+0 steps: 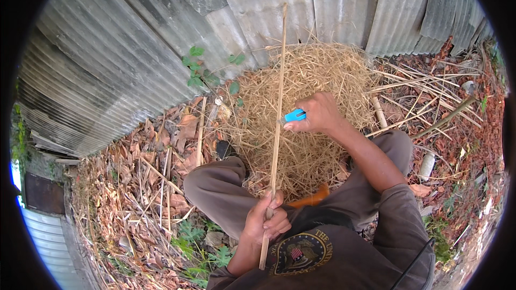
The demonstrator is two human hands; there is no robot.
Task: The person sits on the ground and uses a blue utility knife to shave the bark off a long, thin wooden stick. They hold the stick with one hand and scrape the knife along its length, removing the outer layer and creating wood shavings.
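Note:
A long, thin bamboo strip (278, 102) stands tilted in front of me, its far end leaning up toward the metal wall. Near its lower end my left hand (266, 219) is wrapped around it, close to my shirt. My right hand (321, 111) grips a blue utility knife (295, 115), whose tip meets the strip's right side about midway along. Whether the blade bites into the strip is too small to tell. Beneath both lies a heap of pale curled shavings (322, 164), spread between and beyond my bent legs.
A corrugated metal wall (258, 0) closes off the far side. Several cut sticks (441, 88) lie at the right, near a whitish cylinder (427, 166). Dry leaves (185, 129) cover the ground at left. An orange object (310, 198), partly hidden, rests between my legs.

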